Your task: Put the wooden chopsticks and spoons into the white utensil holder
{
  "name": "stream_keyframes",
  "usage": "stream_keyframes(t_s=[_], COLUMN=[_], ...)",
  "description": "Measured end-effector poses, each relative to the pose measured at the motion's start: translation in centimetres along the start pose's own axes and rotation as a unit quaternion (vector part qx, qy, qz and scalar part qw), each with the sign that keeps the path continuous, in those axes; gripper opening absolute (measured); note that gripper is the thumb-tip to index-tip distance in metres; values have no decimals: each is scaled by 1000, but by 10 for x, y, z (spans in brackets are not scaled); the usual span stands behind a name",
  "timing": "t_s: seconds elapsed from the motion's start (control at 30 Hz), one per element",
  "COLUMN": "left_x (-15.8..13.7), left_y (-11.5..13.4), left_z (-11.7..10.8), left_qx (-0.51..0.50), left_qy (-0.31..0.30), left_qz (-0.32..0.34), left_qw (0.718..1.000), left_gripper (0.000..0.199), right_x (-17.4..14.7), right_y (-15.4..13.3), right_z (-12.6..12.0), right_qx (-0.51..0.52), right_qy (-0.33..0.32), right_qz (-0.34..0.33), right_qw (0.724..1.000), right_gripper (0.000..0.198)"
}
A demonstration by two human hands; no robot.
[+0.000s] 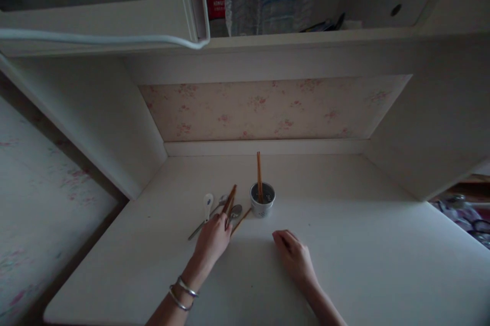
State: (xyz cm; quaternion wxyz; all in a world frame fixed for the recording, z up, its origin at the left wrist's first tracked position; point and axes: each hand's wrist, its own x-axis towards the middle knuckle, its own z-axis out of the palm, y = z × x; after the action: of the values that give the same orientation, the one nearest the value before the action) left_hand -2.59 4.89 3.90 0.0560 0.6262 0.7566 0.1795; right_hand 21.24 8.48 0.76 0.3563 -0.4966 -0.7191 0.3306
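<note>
White desk [352,244], cup [262,210], floral wallpaper [321,106]

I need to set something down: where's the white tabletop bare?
Bare tabletop: right of the cup and right hand, toward the right panel; also left of the white spoon and metal handle, toward the left panel. Crowded: between white spoon and cup, with chopsticks, metal spoon and left hand.

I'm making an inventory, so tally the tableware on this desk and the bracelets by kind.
Cup: 1
White spoon: 1
Metal utensils: 2
Bracelets: 2
Chopsticks: no sure count, as those in the left hand overlap
Total, chopsticks left out: 6
</note>
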Motion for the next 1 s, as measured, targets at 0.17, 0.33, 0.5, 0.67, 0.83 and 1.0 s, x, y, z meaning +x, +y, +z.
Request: stream_keyframes(t_s=[0.17, 0.33, 0.5, 0.67, 0.83, 1.0], left_x=[5, 6, 8, 21, 55, 93], left_y=[-4, -3, 4, 31, 65, 77], left_z=[15, 3, -30, -75, -101, -86], left_qx=[16, -21, -187, -459, -622, -571], left_qy=[-3, -29, -27, -15, 27, 84], left_qz=[14, -17, -22, -39, -40, -26], left_qw=[1000, 999, 982, 887, 781, 816], left_gripper=[9, 12, 24, 33, 27, 33], right_x=[-1, -2, -2, 0, 0, -2], right_y=[0, 2, 0, 1, 3, 2], right_z=[-2, -2, -4, -3, -2, -3], right_qx=[-18, -22, -22, -33, -46, -55], right_qy=[-9, -21, -29, -43, -47, -44], right_qz=[-20, -32, -33, -33, -41, -43], right_qw=[1000, 999, 999, 998, 997, 997], right_gripper=[31, 30, 32, 35, 34, 32])
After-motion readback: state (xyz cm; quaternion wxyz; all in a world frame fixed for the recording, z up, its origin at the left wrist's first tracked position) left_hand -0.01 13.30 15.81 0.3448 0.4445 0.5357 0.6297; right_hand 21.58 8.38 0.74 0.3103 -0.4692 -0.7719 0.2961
